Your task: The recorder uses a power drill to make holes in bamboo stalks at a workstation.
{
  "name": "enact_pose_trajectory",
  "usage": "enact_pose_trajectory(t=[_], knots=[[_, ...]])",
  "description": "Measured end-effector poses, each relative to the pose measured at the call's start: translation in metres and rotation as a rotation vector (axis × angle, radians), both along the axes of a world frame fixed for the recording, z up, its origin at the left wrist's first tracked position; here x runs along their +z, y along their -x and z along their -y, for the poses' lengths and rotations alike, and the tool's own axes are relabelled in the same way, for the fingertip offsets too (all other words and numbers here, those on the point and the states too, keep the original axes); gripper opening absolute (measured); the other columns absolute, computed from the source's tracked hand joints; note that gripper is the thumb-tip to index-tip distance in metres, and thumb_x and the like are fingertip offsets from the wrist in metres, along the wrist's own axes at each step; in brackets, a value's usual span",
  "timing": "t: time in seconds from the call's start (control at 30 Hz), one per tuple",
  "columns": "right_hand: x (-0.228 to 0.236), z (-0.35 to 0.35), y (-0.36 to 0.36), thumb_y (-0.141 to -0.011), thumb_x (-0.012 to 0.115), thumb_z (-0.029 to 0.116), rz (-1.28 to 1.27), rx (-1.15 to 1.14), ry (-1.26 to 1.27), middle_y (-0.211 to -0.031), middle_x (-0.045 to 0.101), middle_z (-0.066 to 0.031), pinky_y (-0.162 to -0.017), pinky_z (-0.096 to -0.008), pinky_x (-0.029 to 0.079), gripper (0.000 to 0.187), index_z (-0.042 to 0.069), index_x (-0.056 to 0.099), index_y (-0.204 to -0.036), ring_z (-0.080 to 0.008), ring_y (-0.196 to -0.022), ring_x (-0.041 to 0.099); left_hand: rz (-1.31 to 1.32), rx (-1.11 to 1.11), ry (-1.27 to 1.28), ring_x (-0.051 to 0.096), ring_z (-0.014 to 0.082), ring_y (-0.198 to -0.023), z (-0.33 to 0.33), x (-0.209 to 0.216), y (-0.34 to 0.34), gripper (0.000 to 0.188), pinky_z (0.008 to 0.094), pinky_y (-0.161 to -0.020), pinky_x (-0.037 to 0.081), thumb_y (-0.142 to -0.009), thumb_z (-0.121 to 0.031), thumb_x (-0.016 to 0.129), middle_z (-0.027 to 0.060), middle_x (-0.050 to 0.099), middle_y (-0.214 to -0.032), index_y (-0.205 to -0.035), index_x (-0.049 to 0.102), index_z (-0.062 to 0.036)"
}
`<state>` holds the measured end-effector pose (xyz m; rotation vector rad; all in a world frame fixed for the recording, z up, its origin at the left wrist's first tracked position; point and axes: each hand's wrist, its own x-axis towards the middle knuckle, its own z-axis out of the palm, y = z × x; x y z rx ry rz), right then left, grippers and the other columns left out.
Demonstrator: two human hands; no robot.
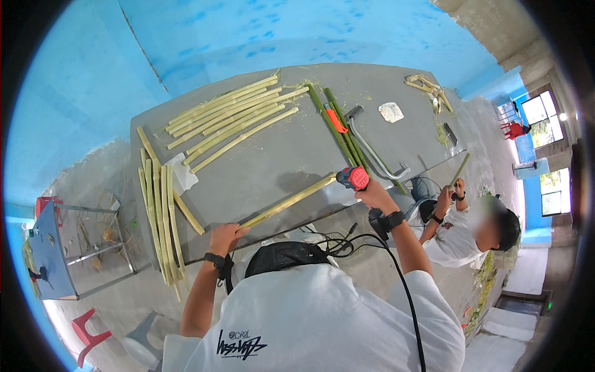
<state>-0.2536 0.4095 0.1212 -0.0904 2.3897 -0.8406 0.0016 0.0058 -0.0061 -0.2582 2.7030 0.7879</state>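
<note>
My left hand (225,239) is closed around the near-left end of a pale peeled bamboo pole (288,202), which slants over the table's front part. In my right hand (377,196) is a red and black cordless drill (354,178), its front at the pole's far-right end. Whether a bit enters the bamboo is too small to tell. Just beyond the drill lie several green bamboo poles (347,144), with an orange-handled tool (335,118) across them. Beside these rests a bow-framed saw (370,147) with a dark handle.
Peeled bamboo poles lie in rows at the table's (260,164) far left (226,111) and left edge (162,217), some overhanging. Short offcuts (432,90) sit far right. At right, a co-worker (462,232) holds a green stick (459,169). A black cable (396,266) hangs by my right arm.
</note>
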Motion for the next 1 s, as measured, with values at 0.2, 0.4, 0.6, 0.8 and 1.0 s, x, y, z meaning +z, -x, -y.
enact_pose_trajectory(t=[0.2, 0.4, 0.6, 0.8, 1.0], knots=[[0.009, -0.013, -0.003, -0.072, 0.068, 0.017, -0.113, 0.098, -0.052, -0.06, 0.058, -0.0073, -0.043, -0.0324, 0.043, 0.025, 0.003, 0.063, -0.092, -0.0179, -0.045, 0.057, 0.041, 0.017, -0.022, 0.062, 0.0429, -0.079, -0.002, 0.004, 0.003, 0.06, 0.052, -0.069, 0.047, -0.095, -0.059, 0.045, 0.022, 0.065, -0.08, -0.081, 0.066, -0.0049], [0.012, -0.02, -0.011, -0.074, 0.068, 0.01, 0.159, -0.165, 0.232, -0.058, 0.051, -0.0002, -0.04, -0.0299, 0.04, 0.016, 0.004, 0.059, -0.085, -0.0104, -0.044, 0.049, 0.072, 0.014, -0.049, 0.063, 0.0423, -0.081, -0.003, 0.011, 0.006, 0.063, 0.0513, -0.07, 0.047, -0.094, -0.062, 0.043, 0.0215, 0.066, -0.081, -0.083, 0.067, -0.0051], [0.005, -0.014, -0.016, -0.077, 0.071, 0.012, 0.156, -0.16, 0.24, -0.059, 0.052, 0.0002, -0.039, -0.0273, 0.039, 0.017, 0.005, 0.058, -0.086, -0.0086, -0.043, 0.047, 0.076, 0.01, -0.031, 0.063, 0.0422, -0.083, -0.004, 0.009, 0.006, 0.063, 0.0516, -0.07, 0.048, -0.094, -0.063, 0.043, 0.021, 0.066, -0.081, -0.083, 0.067, -0.0051], [0.008, -0.009, -0.02, -0.077, 0.07, 0.015, 0.103, -0.107, 0.182, -0.057, 0.052, 0.0001, -0.04, -0.0271, 0.04, 0.017, 0.004, 0.06, -0.084, -0.0091, -0.043, 0.049, 0.063, 0.007, -0.029, 0.063, 0.0424, -0.083, -0.003, 0.003, 0.004, 0.063, 0.0519, -0.07, 0.048, -0.094, -0.063, 0.043, 0.0208, 0.066, -0.082, -0.083, 0.066, -0.0053], [-0.004, -0.016, -0.017, -0.076, 0.071, 0.014, 0.143, -0.144, 0.174, -0.058, 0.052, 0.0005, -0.04, -0.0263, 0.04, 0.017, 0.005, 0.059, -0.084, -0.0086, -0.043, 0.049, 0.084, 0.007, -0.037, 0.063, 0.0416, -0.083, -0.004, 0.006, 0.004, 0.063, 0.0514, -0.071, 0.048, -0.094, -0.063, 0.042, 0.02, 0.066, -0.083, -0.084, 0.067, -0.0058]])
